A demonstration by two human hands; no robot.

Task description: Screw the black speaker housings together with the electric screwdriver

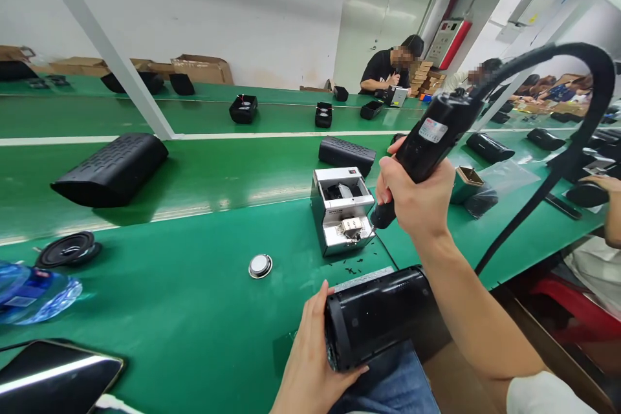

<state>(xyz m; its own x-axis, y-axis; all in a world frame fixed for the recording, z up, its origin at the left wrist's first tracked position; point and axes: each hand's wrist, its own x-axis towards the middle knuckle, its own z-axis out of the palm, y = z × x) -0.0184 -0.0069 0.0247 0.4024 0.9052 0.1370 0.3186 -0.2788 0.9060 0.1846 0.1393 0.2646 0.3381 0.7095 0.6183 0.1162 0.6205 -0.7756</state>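
The right hand (412,197) is clenched around a black electric screwdriver (431,136) whose tip meets the front of the silver screw feeder box (334,233). Nearer the person than the box, the left hand (310,352) grips one end of a black speaker housing (383,317) — a small silver disc (261,266) lies near the box.

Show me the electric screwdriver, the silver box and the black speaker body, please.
electric screwdriver (420,145): head view, on its black handle below the label.
silver box (334,247): head view, on its lower front wall.
black speaker body (383,314): head view, on its glossy side.
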